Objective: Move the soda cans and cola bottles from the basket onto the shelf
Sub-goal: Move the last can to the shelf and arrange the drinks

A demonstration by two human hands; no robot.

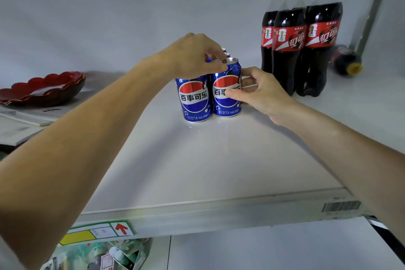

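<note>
— While both hands are lining up cans mid-shelf (175, 171), what is each holding?
— Right hand (260, 94) is wrapping the front right can (226, 92); left hand (192, 57) is pinching can tops, maybe. Next, letting go gently, fetching more.

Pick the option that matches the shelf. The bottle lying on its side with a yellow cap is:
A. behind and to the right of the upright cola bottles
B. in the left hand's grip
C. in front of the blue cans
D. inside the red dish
A: the fallen bottle lies at the back right, beyond the upright cola bottles, far from the blue cans, which both hands are touching.
</note>
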